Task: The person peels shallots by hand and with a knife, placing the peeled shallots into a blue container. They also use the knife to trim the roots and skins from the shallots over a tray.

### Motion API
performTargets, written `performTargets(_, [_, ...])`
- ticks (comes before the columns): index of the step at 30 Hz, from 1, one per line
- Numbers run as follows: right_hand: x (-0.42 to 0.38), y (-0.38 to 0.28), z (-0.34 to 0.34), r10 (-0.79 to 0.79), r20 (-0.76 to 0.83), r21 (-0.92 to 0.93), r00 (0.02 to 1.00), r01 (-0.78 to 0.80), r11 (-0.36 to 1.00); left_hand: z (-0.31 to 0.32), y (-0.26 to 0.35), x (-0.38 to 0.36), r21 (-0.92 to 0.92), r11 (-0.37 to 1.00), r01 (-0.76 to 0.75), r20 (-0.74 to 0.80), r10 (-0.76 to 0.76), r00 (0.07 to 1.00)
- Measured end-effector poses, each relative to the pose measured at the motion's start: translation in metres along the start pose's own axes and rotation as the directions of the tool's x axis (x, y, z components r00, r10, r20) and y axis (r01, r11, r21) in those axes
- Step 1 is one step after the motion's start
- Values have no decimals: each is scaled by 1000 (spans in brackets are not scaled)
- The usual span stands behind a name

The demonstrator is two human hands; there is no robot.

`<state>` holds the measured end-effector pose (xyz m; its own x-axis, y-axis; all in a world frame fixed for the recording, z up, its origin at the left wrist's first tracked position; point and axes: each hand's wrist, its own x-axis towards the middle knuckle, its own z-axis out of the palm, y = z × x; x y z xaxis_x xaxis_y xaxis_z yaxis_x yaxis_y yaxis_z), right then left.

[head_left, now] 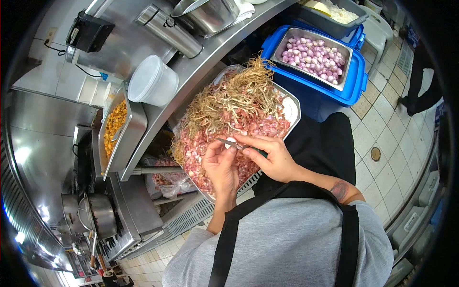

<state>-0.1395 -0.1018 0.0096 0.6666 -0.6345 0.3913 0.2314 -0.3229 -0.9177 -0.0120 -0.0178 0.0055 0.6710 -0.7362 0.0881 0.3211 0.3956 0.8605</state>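
Note:
My left hand [221, 166] pinches a small pale shallot [231, 141] between thumb and fingertips. A small knife with a dark green handle [261, 152] is gripped in my right hand [273, 158], and its short blade [224, 141] lies against the shallot. Both hands are close together above a large tray heaped with reddish shallot skins [196, 170]. Dry, straw-coloured roots and stalks [229, 103] are piled on the far part of the heap. My fingers partly cover the shallot.
A steel pan of purple shallots [313, 57] rests on a blue lidded bin [356, 81]. Left of the heap, a steel counter [191, 71] bears a white tub [152, 80] and a pan of orange-brown food [114, 126]. Another person's legs [423, 81] show at the far right.

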Motion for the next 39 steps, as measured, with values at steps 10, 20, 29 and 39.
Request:
performTargets(10, [3, 9, 0, 337, 137, 571, 931, -352, 742, 5, -2, -1, 46, 999, -26, 17, 25, 1000])
performTargets(20, [5, 3, -1, -71, -14, 22, 997, 72, 997, 0, -5, -2, -48, 999, 1, 27, 1, 1000])
performTargets(29, [1, 1, -6, 319, 158, 529, 935, -352, 772, 19, -4, -8, -66, 998, -15, 45, 18, 999])
performTargets(39, [2, -2, -5, -25, 18, -5, 1000, 25, 1000, 10, -5, -8, -26, 997, -71, 10, 71, 997])
